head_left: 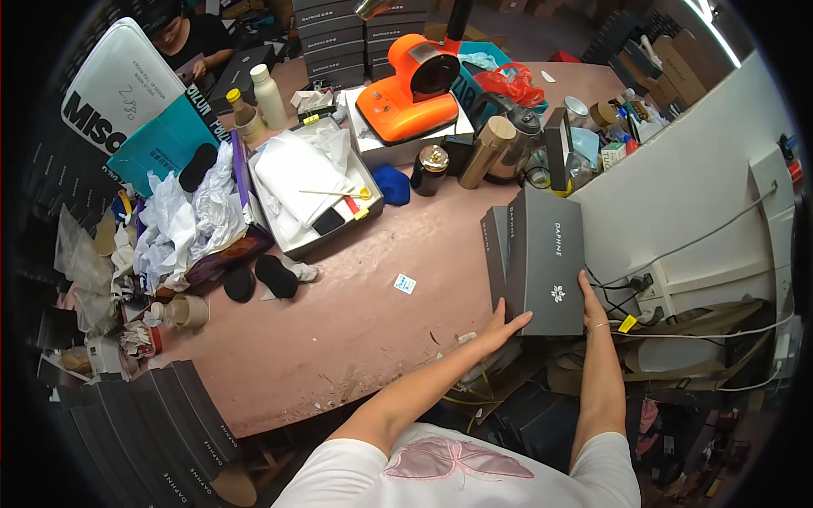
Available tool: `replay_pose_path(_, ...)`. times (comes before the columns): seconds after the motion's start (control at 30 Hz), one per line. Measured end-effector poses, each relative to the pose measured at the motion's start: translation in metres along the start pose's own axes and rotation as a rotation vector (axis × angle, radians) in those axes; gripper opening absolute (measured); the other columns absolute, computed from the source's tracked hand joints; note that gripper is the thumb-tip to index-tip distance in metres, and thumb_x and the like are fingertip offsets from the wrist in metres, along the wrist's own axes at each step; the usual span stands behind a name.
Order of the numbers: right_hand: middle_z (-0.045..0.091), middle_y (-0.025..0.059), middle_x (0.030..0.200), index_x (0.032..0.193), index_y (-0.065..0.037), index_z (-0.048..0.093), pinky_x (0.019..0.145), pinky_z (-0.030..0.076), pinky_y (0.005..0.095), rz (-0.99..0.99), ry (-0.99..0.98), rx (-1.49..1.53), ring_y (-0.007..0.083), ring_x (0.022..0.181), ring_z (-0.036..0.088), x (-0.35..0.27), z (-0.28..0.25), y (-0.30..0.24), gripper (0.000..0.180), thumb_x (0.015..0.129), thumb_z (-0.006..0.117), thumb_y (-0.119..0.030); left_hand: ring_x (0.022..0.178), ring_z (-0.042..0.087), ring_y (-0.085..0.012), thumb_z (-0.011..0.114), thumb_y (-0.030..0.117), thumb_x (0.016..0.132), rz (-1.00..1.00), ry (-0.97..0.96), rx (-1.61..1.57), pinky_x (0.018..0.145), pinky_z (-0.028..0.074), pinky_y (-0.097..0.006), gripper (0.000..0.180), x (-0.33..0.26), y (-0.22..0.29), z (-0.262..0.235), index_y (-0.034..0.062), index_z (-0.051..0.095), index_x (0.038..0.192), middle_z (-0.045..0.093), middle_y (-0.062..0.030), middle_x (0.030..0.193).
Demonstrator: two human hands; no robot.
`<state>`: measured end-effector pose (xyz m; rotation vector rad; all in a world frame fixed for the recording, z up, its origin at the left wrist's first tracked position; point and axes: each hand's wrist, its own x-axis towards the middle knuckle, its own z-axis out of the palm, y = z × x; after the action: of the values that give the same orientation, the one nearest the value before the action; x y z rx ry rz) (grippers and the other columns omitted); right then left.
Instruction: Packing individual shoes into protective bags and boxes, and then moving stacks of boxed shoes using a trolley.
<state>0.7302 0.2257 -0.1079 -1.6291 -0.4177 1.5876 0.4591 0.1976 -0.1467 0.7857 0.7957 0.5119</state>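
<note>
A dark grey shoebox (549,262) stands on its narrow side at the right of the table, between my two hands. My left hand (505,327) grips its lower left edge, thumb along the lower face and some fingers hidden behind. My right hand (594,303) holds the lower right side, fingers pressed along it. Just left of this box, and partly behind it, leans another grey shoebox (494,245). A small white and blue paper label (405,284) lies on the pinkish tabletop (347,317) left of the boxes.
An open box with white paper (301,173) and crumpled tissue (195,224) fill the left side. At the back are an orange machine (411,93), a dark jar (430,169) and a bronze flask (487,152). Cables (677,334) hang at right. More shoeboxes (152,432) stack lower left. Someone (195,42) sits far left.
</note>
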Motion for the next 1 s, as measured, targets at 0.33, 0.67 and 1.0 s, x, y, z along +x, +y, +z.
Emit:
replay_pose_path(0.33,0.062,0.0141,0.114,0.121,0.001,0.055,0.091,0.045,0.0327,0.04,-0.064,-0.62,0.0232,0.103,0.058,0.002,0.077,-0.066,0.066,0.079,0.066,-0.049,0.139,0.016,-0.0404,0.051,0.072,0.077,0.038,0.087,0.297,0.113,0.018,-0.038,0.119,-0.02,-0.019,0.011,-0.0196,0.004,0.138,0.015,-0.0387,0.143)
replay_pose_path(0.67,0.052,0.0098,0.125,0.133,-0.003,0.044,0.09,0.043,0.0307,-1.231,-0.606,-0.986,0.0192,0.1,0.054,-0.166,0.379,-0.05,0.058,0.079,0.064,0.001,0.09,0.063,-0.0332,0.064,0.03,0.085,0.45,0.453,0.699,0.079,0.05,-0.038,0.053,-0.232,0.01,-0.106,-0.0047,0.052,0.122,0.062,-0.0236,0.104)
replay_pose_path(1.0,0.027,0.0151,0.146,0.136,-0.023,0.044,0.107,0.025,0.0536,-2.699,-1.4,-0.389,0.0361,0.134,0.028,-0.647,0.632,0.107,0.09,0.056,0.084,-0.029,0.101,0.058,-0.0385,0.065,0.03,0.082,0.468,1.119,0.796,0.087,0.046,-0.043,0.049,-0.493,-0.092,-0.135,-0.0022,0.055,0.117,0.059,-0.0263,0.108)
